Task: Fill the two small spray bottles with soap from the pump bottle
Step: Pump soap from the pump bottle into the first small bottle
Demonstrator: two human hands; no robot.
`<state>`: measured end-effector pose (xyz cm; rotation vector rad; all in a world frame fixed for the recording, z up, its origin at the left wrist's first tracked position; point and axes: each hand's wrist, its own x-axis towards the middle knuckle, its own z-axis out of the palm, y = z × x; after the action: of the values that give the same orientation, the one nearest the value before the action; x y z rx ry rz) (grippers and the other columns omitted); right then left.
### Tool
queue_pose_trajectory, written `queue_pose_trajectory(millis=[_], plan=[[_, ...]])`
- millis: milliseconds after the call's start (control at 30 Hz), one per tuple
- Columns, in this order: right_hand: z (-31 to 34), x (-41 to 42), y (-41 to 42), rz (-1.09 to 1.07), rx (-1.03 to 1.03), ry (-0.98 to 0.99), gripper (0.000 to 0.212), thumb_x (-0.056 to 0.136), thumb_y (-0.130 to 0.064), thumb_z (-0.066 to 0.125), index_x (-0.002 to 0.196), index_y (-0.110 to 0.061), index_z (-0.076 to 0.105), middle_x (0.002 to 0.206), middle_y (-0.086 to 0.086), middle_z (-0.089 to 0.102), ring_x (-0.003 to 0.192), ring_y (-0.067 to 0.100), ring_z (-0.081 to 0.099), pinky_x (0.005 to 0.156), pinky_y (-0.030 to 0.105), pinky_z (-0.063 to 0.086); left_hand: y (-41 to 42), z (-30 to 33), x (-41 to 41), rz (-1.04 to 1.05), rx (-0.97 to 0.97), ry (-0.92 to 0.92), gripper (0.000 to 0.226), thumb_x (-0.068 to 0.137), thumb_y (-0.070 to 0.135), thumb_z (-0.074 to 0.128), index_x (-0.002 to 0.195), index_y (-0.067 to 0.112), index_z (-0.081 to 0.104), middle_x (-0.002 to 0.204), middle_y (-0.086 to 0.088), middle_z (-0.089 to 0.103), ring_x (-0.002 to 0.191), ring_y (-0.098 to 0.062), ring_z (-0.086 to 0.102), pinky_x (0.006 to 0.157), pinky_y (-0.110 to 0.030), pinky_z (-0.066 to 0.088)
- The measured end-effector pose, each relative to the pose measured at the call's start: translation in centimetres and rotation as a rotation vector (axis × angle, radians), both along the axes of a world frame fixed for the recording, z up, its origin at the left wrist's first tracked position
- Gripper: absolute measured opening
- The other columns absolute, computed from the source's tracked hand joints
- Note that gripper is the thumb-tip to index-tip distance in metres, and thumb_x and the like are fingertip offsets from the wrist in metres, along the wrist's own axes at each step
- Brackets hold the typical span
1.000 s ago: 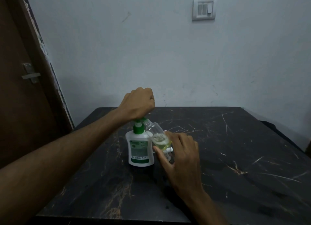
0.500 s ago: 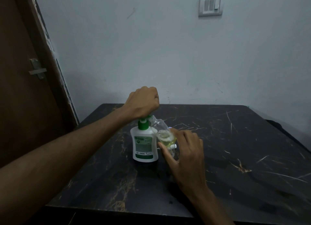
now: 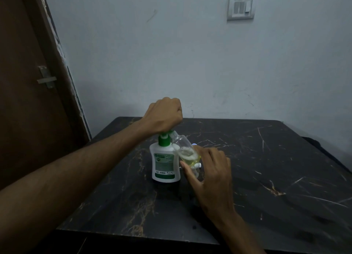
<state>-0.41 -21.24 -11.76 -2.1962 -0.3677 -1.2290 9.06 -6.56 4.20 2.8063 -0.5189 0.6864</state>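
Observation:
A white pump bottle [image 3: 165, 164] with a green pump head stands near the middle of the dark table [image 3: 266, 177]. My left hand [image 3: 164, 115] sits in a fist on top of the pump head, covering it. My right hand [image 3: 209, 170] grips a small clear spray bottle [image 3: 185, 150], tilted with its open neck against the pump's nozzle. Yellowish soap with foam sits in the bottle's lower part. A small white piece [image 3: 198, 165] shows just under that bottle beside my fingers; what it is I cannot tell.
The table's left side stands close to a brown door [image 3: 28, 101] with a metal latch. A grey wall with a switch plate [image 3: 241, 6] runs behind the table. The table's near edge lies below my forearms.
The camera view has shifted slightly, so everything appears a little to the right. My hands and both bottles keep the same pose relative to each other.

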Motion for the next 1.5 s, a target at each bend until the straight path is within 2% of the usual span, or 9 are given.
queue_pose_trajectory(millis=[100, 300, 433, 633, 833, 1033, 1267, 1367, 1500], plan=[[-0.12, 0.04, -0.08, -0.003, -0.001, -0.003, 0.051, 0.094, -0.053, 0.062, 0.13, -0.016, 0.064, 0.109, -0.004, 0.062, 0.096, 0.009, 0.051, 0.08, 0.03, 0.043, -0.03, 0.32, 0.08, -0.017, -0.005, 0.005, 0.019, 0.088, 0.011, 0.048, 0.071, 0.012, 0.056, 0.076, -0.007, 0.063, 0.071, -0.034, 0.059, 0.066, -0.04, 0.046], [-0.08, 0.06, 0.03, -0.001, 0.005, 0.002, 0.051, 0.094, -0.053, 0.061, 0.131, -0.017, 0.064, 0.109, -0.003, 0.062, 0.096, 0.011, 0.052, 0.079, 0.033, 0.046, -0.07, -0.11, -0.05, -0.006, 0.006, 0.018, 0.017, 0.089, 0.012, 0.05, 0.076, 0.01, 0.061, 0.077, -0.005, 0.064, 0.073, -0.032, 0.059, 0.066, -0.037, 0.042], [0.02, -0.15, -0.02, 0.005, 0.006, 0.005, 0.049, 0.095, -0.052, 0.063, 0.129, -0.017, 0.066, 0.108, -0.004, 0.062, 0.095, 0.011, 0.051, 0.08, 0.033, 0.044, -0.14, 0.21, 0.11, -0.018, 0.005, 0.014, 0.03, 0.084, 0.01, 0.049, 0.058, 0.02, 0.038, 0.061, 0.0, 0.046, 0.065, -0.035, 0.05, 0.064, -0.036, 0.036], [0.01, -0.05, -0.01, 0.007, 0.004, 0.006, 0.049, 0.095, -0.052, 0.063, 0.129, -0.015, 0.066, 0.108, -0.004, 0.062, 0.095, 0.011, 0.051, 0.079, 0.033, 0.044, -0.12, -0.18, -0.14, 0.0, -0.003, 0.005, 0.017, 0.092, 0.011, 0.049, 0.087, 0.007, 0.064, 0.085, -0.008, 0.066, 0.077, -0.033, 0.058, 0.07, -0.037, 0.04], [-0.03, -0.02, -0.04, 0.002, 0.003, 0.012, 0.051, 0.095, -0.052, 0.063, 0.129, -0.014, 0.066, 0.108, -0.003, 0.062, 0.096, 0.011, 0.051, 0.081, 0.032, 0.043, -0.21, 0.38, 0.16, -0.034, -0.006, 0.015, 0.032, 0.085, 0.008, 0.049, 0.057, 0.02, 0.039, 0.059, 0.001, 0.047, 0.058, -0.026, 0.046, 0.06, -0.035, 0.038], [-0.04, -0.04, 0.04, -0.002, -0.004, 0.019, 0.052, 0.095, -0.053, 0.06, 0.129, -0.015, 0.066, 0.108, -0.003, 0.062, 0.095, 0.012, 0.053, 0.081, 0.029, 0.041, -0.1, -0.11, -0.24, 0.005, 0.016, 0.002, 0.017, 0.093, 0.013, 0.048, 0.089, 0.008, 0.064, 0.089, -0.009, 0.064, 0.078, -0.034, 0.058, 0.07, -0.037, 0.04], [-0.01, -0.12, -0.08, 0.003, 0.01, 0.022, 0.05, 0.095, -0.053, 0.062, 0.128, -0.015, 0.066, 0.107, -0.004, 0.062, 0.094, 0.012, 0.052, 0.079, 0.034, 0.044, -0.14, 0.15, 0.28, -0.023, 0.009, 0.01, 0.025, 0.088, 0.009, 0.049, 0.064, 0.013, 0.049, 0.067, -0.003, 0.059, 0.061, -0.026, 0.054, 0.061, -0.037, 0.043], [-0.02, -0.13, -0.08, 0.005, 0.01, 0.02, 0.05, 0.095, -0.053, 0.061, 0.129, -0.017, 0.066, 0.108, -0.004, 0.061, 0.094, 0.012, 0.052, 0.079, 0.034, 0.044, -0.02, -0.23, 0.12, -0.013, 0.011, 0.019, 0.018, 0.09, 0.013, 0.049, 0.075, 0.012, 0.059, 0.081, -0.006, 0.068, 0.067, -0.026, 0.059, 0.065, -0.036, 0.043], [-0.14, -0.14, -0.13, -0.007, 0.005, 0.019, 0.052, 0.095, -0.054, 0.059, 0.13, -0.016, 0.065, 0.109, -0.003, 0.062, 0.095, 0.012, 0.052, 0.08, 0.031, 0.042, -0.12, 0.05, 0.04, -0.013, 0.025, 0.006, 0.017, 0.091, 0.013, 0.049, 0.078, 0.011, 0.06, 0.083, -0.007, 0.068, 0.067, -0.025, 0.056, 0.064, -0.036, 0.041]])
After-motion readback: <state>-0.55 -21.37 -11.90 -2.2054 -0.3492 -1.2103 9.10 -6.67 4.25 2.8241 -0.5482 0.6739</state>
